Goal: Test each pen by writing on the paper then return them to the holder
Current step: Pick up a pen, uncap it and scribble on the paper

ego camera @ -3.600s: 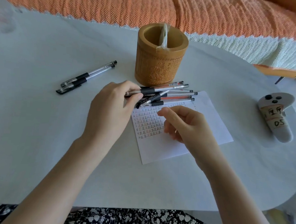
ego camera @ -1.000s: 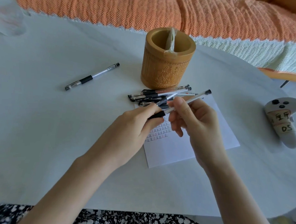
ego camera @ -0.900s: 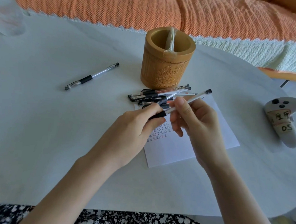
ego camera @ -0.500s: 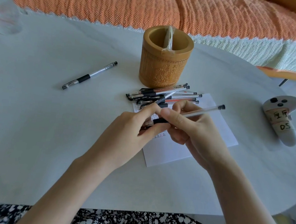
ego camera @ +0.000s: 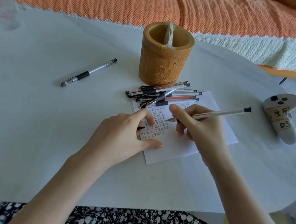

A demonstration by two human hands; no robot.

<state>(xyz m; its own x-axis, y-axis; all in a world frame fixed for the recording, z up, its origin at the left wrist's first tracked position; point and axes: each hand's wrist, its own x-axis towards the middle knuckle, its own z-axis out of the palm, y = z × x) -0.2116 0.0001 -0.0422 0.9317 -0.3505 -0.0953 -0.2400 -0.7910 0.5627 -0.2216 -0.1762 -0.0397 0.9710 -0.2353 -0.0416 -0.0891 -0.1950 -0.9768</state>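
My right hand point(ego camera: 200, 127) grips a clear pen point(ego camera: 222, 113) with its cap off. The bare tip points left, just above the white paper point(ego camera: 176, 148), which carries rows of small written marks. My left hand point(ego camera: 122, 136) rests on the paper's left edge, index finger and thumb spread. A black pen cap point(ego camera: 140, 128) pokes out from under its curled fingers. Several capped pens point(ego camera: 162, 95) lie piled across the paper's top edge. Behind them stands the carved bamboo holder point(ego camera: 164, 64), with only a plastic strip inside.
One capped pen point(ego camera: 88, 72) lies alone on the white table point(ego camera: 54, 140), left of the holder. A grey controller point(ego camera: 281, 119) lies at the right, near the table's edge. A clear bottle point(ego camera: 5, 14) stands far left. An orange blanket point(ego camera: 168, 6) runs behind the table.
The pen held between both hands has been pulled apart: my left hand took the cap and dropped to the paper, while my right hand turned the pen tip toward the paper.
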